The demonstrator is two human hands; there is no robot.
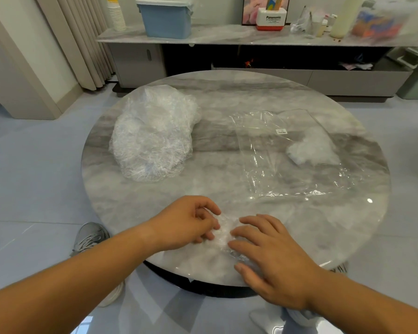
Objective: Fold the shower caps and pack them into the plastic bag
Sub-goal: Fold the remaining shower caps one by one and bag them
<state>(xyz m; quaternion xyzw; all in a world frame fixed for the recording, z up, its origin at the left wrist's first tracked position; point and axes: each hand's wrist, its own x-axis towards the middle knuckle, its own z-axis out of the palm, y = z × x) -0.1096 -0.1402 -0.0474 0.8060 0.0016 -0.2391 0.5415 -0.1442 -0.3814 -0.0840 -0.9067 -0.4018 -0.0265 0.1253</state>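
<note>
You are mid-fold on one shower cap (223, 232) at the 6 o'clock edge of the table (227, 97).

Your left hand (188, 222) has its fingers curled in, and they seem to pinch the cap's left side. Your right hand (268, 256) lies mostly flat with fingers spread, pressing the right side down without gripping it. The cap is a small crumpled wad between your two hands, so the fold looks close to finished, though the clear film makes its layers hard to read. The pile of unfolded caps (152, 136) sits at 10 o'clock, and the plastic bag (275, 160) lies flat at 2 o'clock with a white bundle (311, 150), probably folded caps, inside. Next you will need to keep the wad squeezed so it does not spring open, carry it towards 2 o'clock, and find the bag's mouth, which I cannot make out from here.
</note>
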